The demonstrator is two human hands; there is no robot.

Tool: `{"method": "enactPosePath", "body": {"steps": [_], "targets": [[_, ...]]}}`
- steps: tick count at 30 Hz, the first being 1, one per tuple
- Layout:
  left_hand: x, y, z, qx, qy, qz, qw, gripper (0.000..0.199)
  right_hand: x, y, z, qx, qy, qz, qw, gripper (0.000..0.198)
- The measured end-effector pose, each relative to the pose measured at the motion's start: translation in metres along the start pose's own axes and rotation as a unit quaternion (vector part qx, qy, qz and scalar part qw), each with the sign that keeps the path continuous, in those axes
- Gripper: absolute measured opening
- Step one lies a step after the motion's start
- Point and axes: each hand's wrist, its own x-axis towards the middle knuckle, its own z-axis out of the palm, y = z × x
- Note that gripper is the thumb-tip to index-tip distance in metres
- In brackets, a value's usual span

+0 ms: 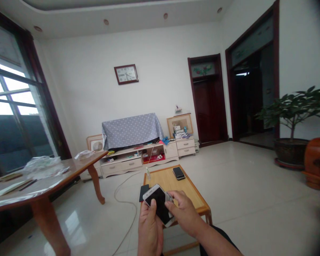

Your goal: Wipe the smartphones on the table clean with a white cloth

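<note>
A white-framed smartphone [160, 204] with a dark screen is tilted in front of me, above the near end of a small wooden table [164, 175]. My left hand [150, 227] wraps round its left side, thumb lying on the glass. At the opposite edge, my right hand [185, 211] has its fingers closed, thumb against the screen side. Something pale shows by the right fingertips, too small to make out. On the table are a dark phone-like slab [144, 192], partly behind the smartphone, a stack of dark phones [178, 173] and a small clear bottle [148, 173].
A larger table [77, 174] with plastic bags [42, 166] stands at the left. A cable [135, 209] trails over the tiled floor. Ahead is a low white cabinet [122, 166] with a cloth-covered object [130, 131]. A potted plant [292, 147] and wooden chair [318, 160] stand right.
</note>
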Motion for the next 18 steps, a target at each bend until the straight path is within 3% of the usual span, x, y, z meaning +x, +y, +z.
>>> {"method": "enactPosePath", "body": {"steps": [4, 8, 10, 13, 15, 18], "targets": [[0.003, -0.004, -0.003, 0.004, -0.015, -0.017, 1.000, 0.055, 0.002, 0.004, -0.002, 0.117, -0.071, 0.062, 0.989, 0.025], [0.011, -0.006, -0.018, 0.138, -0.020, 0.006, 0.990, 0.063, 0.004, 0.008, -0.010, 0.126, -0.086, 0.085, 0.985, 0.021], [0.017, -0.002, -0.028, 0.262, -0.016, 0.046, 0.964, 0.065, 0.005, 0.009, -0.016, 0.086, -0.099, 0.079, 0.988, 0.019], [0.021, 0.013, -0.036, 0.426, -0.042, 0.136, 0.894, 0.059, 0.005, 0.007, -0.026, 0.005, -0.123, 0.052, 0.991, 0.015], [0.019, 0.025, -0.035, 0.494, -0.104, 0.109, 0.857, 0.045, 0.004, 0.004, -0.031, -0.041, -0.137, 0.032, 0.989, 0.013], [0.014, 0.037, -0.030, 0.513, -0.173, 0.070, 0.838, 0.026, 0.004, 0.003, -0.037, -0.067, -0.165, 0.008, 0.984, 0.015]]}}
